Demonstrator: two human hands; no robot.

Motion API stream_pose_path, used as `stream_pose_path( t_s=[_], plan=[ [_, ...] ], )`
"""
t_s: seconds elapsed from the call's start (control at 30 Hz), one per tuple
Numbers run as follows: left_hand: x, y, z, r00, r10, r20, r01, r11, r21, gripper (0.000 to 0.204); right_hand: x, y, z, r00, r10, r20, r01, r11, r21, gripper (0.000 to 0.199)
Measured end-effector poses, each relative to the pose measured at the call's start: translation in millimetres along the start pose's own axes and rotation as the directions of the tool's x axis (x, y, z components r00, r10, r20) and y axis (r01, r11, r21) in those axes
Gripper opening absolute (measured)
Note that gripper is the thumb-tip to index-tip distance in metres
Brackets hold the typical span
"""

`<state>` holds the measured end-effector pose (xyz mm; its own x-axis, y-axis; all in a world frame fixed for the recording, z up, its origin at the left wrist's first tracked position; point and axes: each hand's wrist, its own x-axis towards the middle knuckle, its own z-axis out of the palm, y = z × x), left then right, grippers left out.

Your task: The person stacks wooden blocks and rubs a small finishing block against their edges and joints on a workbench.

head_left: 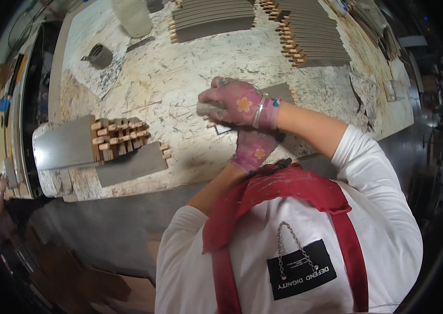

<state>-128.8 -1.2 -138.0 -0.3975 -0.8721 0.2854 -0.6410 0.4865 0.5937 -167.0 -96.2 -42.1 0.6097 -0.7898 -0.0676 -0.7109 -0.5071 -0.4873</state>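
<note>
My right hand (234,103), in a pink flowered glove with a bracelet at the wrist, reaches across the table with its fingers curled down. Whatever lies inside them is hidden. My left hand (257,147), gloved alike, is partly beneath the right one, and its fingers cannot be seen. Under and beside the hands lies a grey board (279,93) with wooden dowels at its edge. A small piece with dark and white stripes (222,129) shows below the right hand.
Grey boards with dowels are stacked at the left (64,144), with a loose board (132,165) beside them. More stacks stand at the back (213,21) and back right (315,36). A pale jug (132,18) and dark ribbed cup (100,56) sit far left on the stained worktable (179,68).
</note>
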Motion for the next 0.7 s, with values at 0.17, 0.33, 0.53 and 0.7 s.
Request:
stream_pose_path(
  t_s=[0.17, 0.33, 0.53, 0.7],
  plan=[
    [6, 1, -19, 0.979, 0.199, 0.047, -0.204, 0.966, 0.160, 0.054, -53, 69, -42, 0.980, 0.200, 0.017, -0.201, 0.974, 0.107, 0.031],
    [18, 4, -39, 0.977, 0.207, 0.046, -0.212, 0.951, 0.223, 0.079, -149, 151, -70, 0.862, 0.403, -0.308, -0.465, 0.870, -0.162, 0.034],
    [53, -11, -98, 0.940, -0.103, 0.326, 0.025, 0.972, 0.235, 0.082, -212, 155, -74, 0.703, 0.543, -0.460, -0.361, 0.829, 0.427, 0.043],
    [82, 14, -138, 0.925, 0.030, 0.380, -0.028, 1.000, -0.011, 0.057, -236, 147, -65, 0.623, 0.589, -0.516, -0.276, 0.782, 0.560, 0.044]
  ],
)
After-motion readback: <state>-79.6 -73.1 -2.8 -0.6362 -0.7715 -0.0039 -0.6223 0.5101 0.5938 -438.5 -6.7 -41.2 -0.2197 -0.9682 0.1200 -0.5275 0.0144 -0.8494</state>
